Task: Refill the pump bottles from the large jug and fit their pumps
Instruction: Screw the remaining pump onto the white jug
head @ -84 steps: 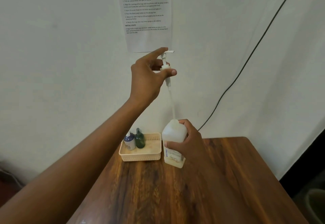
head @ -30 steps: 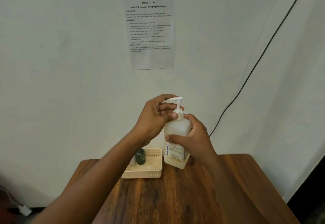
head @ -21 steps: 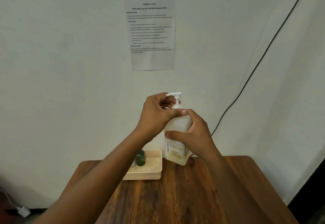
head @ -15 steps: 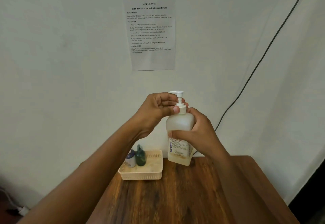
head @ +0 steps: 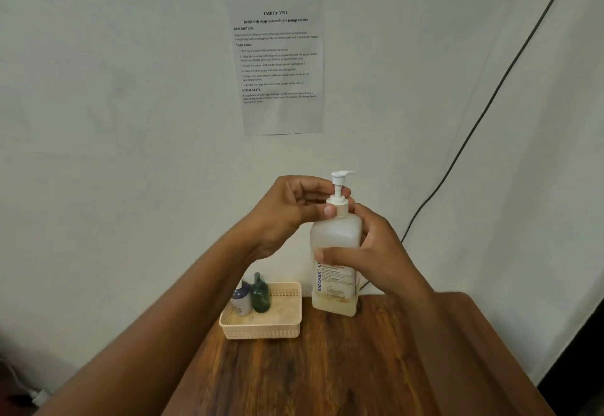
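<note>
Right hand (head: 376,252) wraps the large jug (head: 336,252) around its middle, thumb across the front just above the label, the other fingers curled round the far side; the jug stands upright at the back of the wooden bench (head: 343,370), its base close to the bench top, though whether it is touching or held just clear is hard to call from here; a shallow layer of yellowish liquid sits at the bottom of the jug, the rest of the translucent body looks pale and cloudy. Left hand (head: 291,209) is up at the neck, thumb and curled fingers pinching the collar of the white pump (head: 338,193); the pump sits in the jug's mouth, stem upright, nozzle pointing right at the top. Just left of the jug, a cream perforated basket (head: 261,327) rests on the bench; inside it, at the back left corner, two small bottles stand side by side, a dark green bottle (head: 260,296) and a bluish bottle (head: 241,303) to its left, partly hidden behind the left forearm. Up on the white wall, a printed task sheet (head: 281,66) hangs above the hands; a black cable (head: 490,102) runs diagonally down the wall on the right and disappears behind the right hand.
</note>
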A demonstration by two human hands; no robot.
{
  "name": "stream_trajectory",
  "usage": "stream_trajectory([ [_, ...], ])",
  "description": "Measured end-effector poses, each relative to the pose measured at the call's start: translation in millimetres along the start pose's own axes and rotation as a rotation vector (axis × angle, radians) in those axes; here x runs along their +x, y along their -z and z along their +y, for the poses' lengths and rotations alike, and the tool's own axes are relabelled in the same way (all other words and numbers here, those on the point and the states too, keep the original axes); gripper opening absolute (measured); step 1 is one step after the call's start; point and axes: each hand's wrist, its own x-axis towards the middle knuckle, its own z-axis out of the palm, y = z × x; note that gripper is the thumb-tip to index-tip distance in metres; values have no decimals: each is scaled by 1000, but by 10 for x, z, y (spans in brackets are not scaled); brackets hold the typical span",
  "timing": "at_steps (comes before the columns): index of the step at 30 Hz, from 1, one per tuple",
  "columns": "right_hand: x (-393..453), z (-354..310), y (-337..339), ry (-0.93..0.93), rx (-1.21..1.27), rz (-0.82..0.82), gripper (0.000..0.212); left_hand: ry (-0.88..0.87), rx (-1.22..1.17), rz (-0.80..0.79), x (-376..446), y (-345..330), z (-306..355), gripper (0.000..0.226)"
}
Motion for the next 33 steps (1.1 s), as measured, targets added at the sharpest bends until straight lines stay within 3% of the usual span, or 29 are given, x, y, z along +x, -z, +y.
stream_trajectory([
  [2,1,-15,22,0,45,-38,75,19,-36,-82,1,25,35,31],
  [5,10,-40,-15,-18,-59,71,71,18,29,-61,8,3,59,30],
  [9,22,-44,-99,-34,-209,185,69,-90,389,306,2,-181,32,25],
  [11,17,-44,-135,-32,-240,191,71,-125,448,392,-1,-256,-6,23],
  [14,-6,-27,-91,-36,-183,136,70,-65,290,257,6,-157,13,19],
  [17,-20,-4,22,-51,-35,-43,67,-24,138,52,1,-32,38,20],
  [22,-22,9,46,-45,33,-149,73,-44,112,-56,27,17,10,22],
  [28,14,52,-53,-53,-149,58,67,-38,68,56,40,-10,-168,25],
  [33,82,237,-215,-81,-266,237,71,-54,306,250,51,-5,-375,35],
])
